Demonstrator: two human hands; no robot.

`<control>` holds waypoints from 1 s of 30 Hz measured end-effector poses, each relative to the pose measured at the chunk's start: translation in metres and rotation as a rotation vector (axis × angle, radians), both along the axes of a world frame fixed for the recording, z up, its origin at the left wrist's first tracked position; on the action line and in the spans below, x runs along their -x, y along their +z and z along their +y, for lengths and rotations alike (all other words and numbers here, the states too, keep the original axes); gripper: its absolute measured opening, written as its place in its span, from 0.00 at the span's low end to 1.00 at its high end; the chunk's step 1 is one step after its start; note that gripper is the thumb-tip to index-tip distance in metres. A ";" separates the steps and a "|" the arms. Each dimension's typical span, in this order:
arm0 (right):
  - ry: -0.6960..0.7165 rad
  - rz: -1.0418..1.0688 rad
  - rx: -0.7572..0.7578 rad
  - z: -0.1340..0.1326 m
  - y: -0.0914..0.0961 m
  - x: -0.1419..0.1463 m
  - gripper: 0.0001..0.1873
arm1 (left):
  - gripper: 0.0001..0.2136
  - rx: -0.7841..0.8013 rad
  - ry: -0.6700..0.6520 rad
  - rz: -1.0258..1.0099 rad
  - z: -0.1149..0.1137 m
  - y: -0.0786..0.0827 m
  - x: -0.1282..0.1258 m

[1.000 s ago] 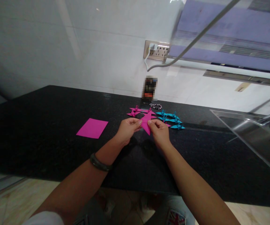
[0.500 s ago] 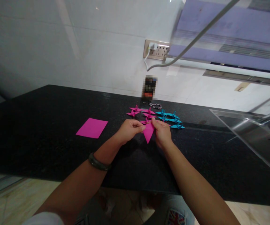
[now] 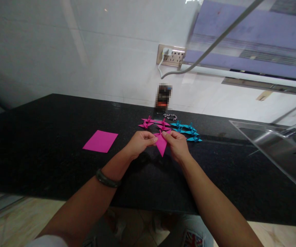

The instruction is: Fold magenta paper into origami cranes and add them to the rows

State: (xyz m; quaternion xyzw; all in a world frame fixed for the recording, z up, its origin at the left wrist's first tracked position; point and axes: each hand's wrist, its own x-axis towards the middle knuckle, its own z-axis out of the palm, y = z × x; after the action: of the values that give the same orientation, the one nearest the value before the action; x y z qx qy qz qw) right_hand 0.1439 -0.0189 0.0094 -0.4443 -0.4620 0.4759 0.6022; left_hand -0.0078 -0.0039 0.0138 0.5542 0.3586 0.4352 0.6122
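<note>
Between my two hands is a piece of folded pink origami paper (image 3: pixel 161 145), its point facing down toward me. My left hand (image 3: pixel 142 143) pinches its left edge with thumb and fingertips. On the other side, my right hand (image 3: pixel 178 145) grips the upper right edge, its thumb pressed on the paper. Just beyond my hands several pink paper cranes (image 3: pixel 148 122) stand on the counter, partly hidden by my fingers. Several blue paper cranes (image 3: pixel 189 129) sit to their right. A flat pink square sheet (image 3: pixel 101 141) lies to the left of my left hand.
The black counter (image 3: pixel 47 144) runs up to a white wall. A beaded bracelet (image 3: pixel 170 117) and a blurred dark object (image 3: pixel 163 96) are behind the cranes. A metal sink (image 3: pixel 286 154) is at the right. A cable hangs from the wall socket (image 3: pixel 172 55).
My right thumb has shifted left and slightly down across the top of the folded paper. The left hand stays nearly in place, and the cranes and flat sheet have not moved.
</note>
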 end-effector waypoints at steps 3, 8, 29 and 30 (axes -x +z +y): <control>-0.084 0.067 -0.009 0.001 -0.001 0.000 0.18 | 0.09 0.084 -0.030 -0.038 0.000 -0.002 -0.001; 0.049 0.076 0.034 0.001 0.001 -0.003 0.16 | 0.10 0.254 -0.127 -0.213 0.002 -0.006 -0.001; 0.247 0.048 -0.050 -0.007 -0.001 0.001 0.11 | 0.04 0.332 -0.138 -0.305 0.002 -0.004 -0.002; 0.245 0.047 -0.053 -0.007 -0.001 0.002 0.11 | 0.04 0.335 -0.129 -0.303 0.002 -0.004 -0.002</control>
State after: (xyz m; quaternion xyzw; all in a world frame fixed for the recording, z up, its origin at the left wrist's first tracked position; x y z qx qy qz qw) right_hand 0.1424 -0.0261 0.0089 -0.3574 -0.5110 0.5437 0.5617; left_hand -0.0059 -0.0021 0.0095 0.3949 0.2938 0.4078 0.7691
